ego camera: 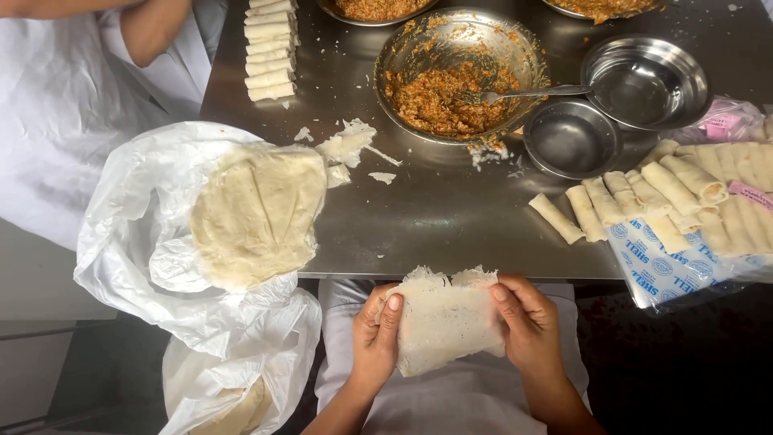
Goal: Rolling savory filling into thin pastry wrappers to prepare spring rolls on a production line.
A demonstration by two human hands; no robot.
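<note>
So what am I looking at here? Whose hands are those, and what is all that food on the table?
There is one picture, taken by a camera worn on a person's head, looking down at their own two hands. The left hand and right hand hold a thin, pale wrapper sheet between them, just below the edge of a shiny metal table. On the table sits a stack of wrappers on a white plastic bag, a big bowl of orange-brown filling with a fork in it, two empty small bowls, and finished rolls lined up on the right. Another person's arm shows at the top left.
</note>
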